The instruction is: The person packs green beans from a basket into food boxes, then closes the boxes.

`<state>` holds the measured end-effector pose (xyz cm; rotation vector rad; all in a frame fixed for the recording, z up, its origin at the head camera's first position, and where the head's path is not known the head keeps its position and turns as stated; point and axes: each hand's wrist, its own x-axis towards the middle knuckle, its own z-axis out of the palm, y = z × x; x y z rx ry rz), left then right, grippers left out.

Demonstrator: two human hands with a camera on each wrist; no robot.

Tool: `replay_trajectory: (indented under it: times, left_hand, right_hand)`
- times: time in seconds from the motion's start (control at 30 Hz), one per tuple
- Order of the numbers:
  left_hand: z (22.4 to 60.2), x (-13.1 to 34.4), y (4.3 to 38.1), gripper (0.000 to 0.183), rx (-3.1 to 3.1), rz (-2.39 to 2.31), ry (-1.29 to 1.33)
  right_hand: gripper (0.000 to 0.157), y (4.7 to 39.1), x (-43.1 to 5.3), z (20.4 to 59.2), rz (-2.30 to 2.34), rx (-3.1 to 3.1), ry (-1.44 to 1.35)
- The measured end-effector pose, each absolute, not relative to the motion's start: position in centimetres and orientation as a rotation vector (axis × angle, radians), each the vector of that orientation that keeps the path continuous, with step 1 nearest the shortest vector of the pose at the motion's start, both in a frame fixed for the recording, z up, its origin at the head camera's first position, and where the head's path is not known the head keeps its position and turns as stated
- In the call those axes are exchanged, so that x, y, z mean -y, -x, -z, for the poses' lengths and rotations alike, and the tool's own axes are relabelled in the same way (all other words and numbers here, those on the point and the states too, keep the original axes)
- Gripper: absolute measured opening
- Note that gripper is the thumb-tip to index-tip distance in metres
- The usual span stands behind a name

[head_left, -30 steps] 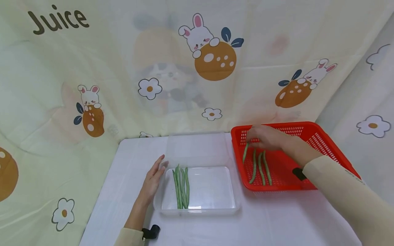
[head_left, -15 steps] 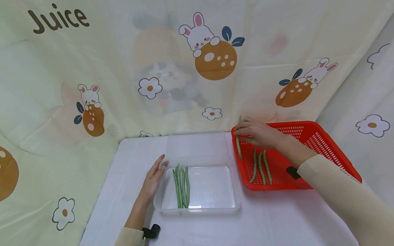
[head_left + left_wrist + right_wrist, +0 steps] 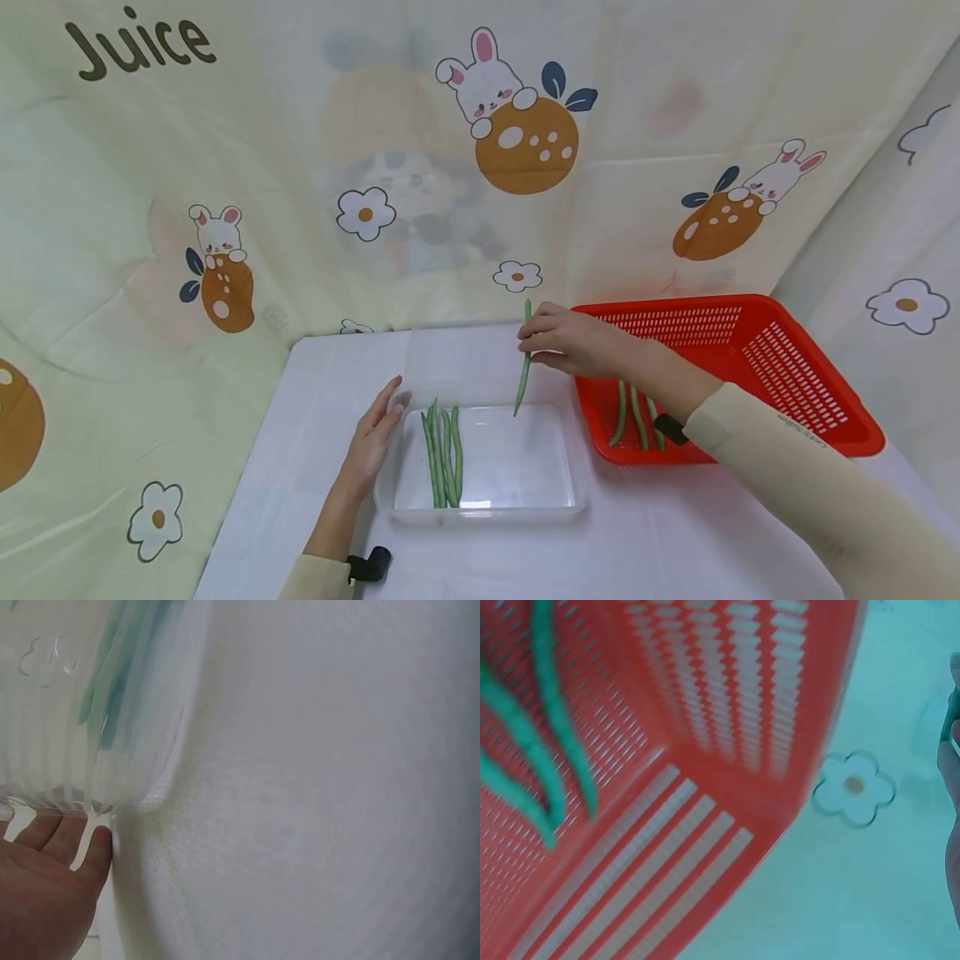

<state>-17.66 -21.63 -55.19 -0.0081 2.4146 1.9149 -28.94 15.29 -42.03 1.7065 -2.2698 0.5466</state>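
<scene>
My right hand (image 3: pixel 573 340) pinches one green bean (image 3: pixel 522 383) near its middle, above the far right part of a clear plastic container (image 3: pixel 517 514). The bean hangs nearly upright, slightly tilted. Inside the container several green beans (image 3: pixel 442 458) lie side by side at the left. My left hand (image 3: pixel 372 433) rests against the container's left wall with its fingers extended; in the left wrist view the fingertips (image 3: pixel 96 851) touch the plastic. Three more green beans (image 3: pixel 637 421) lie in the red basket (image 3: pixel 813 358), partly behind my right wrist.
The basket stands on the white table (image 3: pixel 315 392), just right of the container. A printed curtain (image 3: pixel 420 250) hangs behind the table's far edge. Each wrist wears a small black camera, such as the left one (image 3: pixel 369 565).
My right hand has lifted a bean out of the red basket and carried it left, over the container. The left hand and both containers have stayed put.
</scene>
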Motion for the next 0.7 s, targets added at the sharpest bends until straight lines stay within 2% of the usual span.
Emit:
replay_trajectory:
  times: [0.7]
  left_hand:
    - [55.1,21.6,17.7,0.050,-2.407,-1.918,-0.008]
  right_hand:
    - [0.023,25.6,-6.4,42.4,-0.341,2.347,-1.907]
